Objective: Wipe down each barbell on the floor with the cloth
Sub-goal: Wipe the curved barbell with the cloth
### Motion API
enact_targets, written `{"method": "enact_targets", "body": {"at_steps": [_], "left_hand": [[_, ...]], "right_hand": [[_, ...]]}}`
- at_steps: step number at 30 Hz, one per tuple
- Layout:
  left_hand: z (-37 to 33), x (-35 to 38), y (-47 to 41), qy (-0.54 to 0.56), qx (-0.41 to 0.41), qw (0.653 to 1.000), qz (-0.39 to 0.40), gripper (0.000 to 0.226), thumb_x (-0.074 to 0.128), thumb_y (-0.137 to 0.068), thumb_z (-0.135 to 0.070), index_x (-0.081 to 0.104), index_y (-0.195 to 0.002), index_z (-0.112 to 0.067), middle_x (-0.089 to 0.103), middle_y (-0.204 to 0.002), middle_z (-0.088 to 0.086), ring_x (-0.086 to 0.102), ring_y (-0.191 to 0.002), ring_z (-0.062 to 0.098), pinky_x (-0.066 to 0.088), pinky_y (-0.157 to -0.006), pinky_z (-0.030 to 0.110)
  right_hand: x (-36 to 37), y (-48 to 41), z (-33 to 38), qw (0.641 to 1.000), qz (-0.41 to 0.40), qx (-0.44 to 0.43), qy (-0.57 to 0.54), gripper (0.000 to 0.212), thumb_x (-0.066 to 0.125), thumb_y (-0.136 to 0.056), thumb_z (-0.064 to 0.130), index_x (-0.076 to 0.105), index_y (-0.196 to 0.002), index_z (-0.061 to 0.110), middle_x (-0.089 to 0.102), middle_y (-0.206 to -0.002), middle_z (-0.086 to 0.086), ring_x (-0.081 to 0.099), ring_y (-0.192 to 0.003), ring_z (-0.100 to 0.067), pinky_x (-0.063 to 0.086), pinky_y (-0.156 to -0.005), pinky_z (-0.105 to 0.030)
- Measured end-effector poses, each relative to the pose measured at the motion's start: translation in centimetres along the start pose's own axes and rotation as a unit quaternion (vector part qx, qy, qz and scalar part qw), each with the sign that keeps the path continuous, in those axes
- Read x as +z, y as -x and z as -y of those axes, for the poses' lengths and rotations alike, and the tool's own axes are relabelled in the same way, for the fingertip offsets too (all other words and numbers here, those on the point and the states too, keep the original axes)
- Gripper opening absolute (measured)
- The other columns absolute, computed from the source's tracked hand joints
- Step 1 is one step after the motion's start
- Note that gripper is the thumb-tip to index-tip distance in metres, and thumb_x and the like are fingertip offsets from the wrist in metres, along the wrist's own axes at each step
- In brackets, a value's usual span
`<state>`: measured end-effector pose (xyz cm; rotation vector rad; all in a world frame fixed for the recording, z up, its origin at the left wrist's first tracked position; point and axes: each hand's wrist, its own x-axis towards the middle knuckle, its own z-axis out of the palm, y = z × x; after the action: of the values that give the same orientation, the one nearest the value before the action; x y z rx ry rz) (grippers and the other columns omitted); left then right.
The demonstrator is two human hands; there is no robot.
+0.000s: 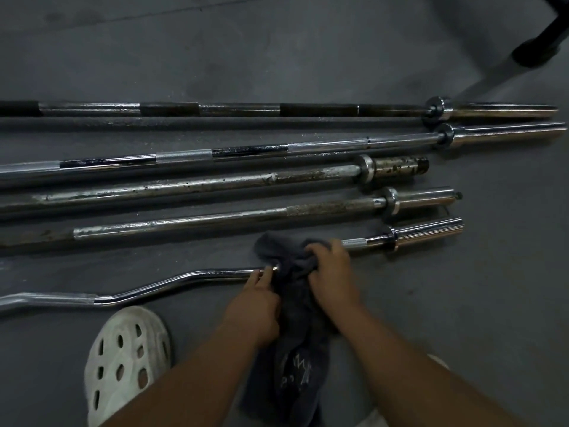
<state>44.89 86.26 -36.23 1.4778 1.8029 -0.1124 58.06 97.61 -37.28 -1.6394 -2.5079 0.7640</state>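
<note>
Cloth (295,349) hangs twd camera, top bunched over curl bar (154,288). R hand (332,272) grips cloth round bar; L hand (255,303) pinches bare bar beside cloth. Bar axis runs left–right across both hands. Straight bars (215,183) lie beyond curl bar.

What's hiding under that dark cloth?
The curly bar goes in under the cloth and comes out by the right hand. The covered stretch of bar cannot be seen.
</note>
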Motion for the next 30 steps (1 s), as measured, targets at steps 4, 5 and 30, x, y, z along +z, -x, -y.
{"method": "enact_targets", "body": {"at_steps": [4, 5, 30], "left_hand": [[-0.1, -0.7, 0.5, 0.035, -0.004, 0.999, 0.000, 0.029, 0.057, -0.088, -0.024, 0.068, -0.113, -0.015, -0.003, -0.165, 0.009, 0.002, -0.151, 0.027, 0.026, -0.118, 0.034], [-0.1, -0.8, 0.6, 0.040, -0.001, 0.999, 0.000, 0.027, 0.057, -0.088, -0.023, 0.068, -0.110, -0.015, -0.004, -0.165, 0.009, 0.002, -0.152, 0.026, 0.025, -0.118, 0.033], [-1.0, -1.9, 0.6, 0.001, -0.017, 1.000, 0.003, 0.046, 0.054, -0.089, -0.024, 0.056, -0.132, -0.007, 0.001, -0.163, 0.016, 0.004, -0.151, 0.032, 0.013, -0.122, 0.033]], "right_hand": [[-2.7, -1.4, -3.8, 0.961, -0.153, 0.218, -0.074, 0.039, 0.056, -0.080, 0.005, 0.069, -0.113, 0.021, 0.045, -0.128, -0.011, 0.057, -0.102, -0.036, 0.045, -0.093, -0.036], [-3.3, -1.6, -4.8, 0.945, -0.177, 0.261, -0.081, 0.040, 0.056, -0.081, 0.005, 0.067, -0.117, 0.018, 0.042, -0.131, -0.013, 0.057, -0.103, -0.038, 0.043, -0.095, -0.036], [-4.0, -4.6, 2.1, 0.944, 0.225, -0.028, 0.241, 0.059, 0.072, -0.079, 0.037, 0.046, -0.132, 0.031, 0.040, -0.128, -0.009, 0.061, -0.107, -0.034, 0.050, -0.086, -0.042]]}}
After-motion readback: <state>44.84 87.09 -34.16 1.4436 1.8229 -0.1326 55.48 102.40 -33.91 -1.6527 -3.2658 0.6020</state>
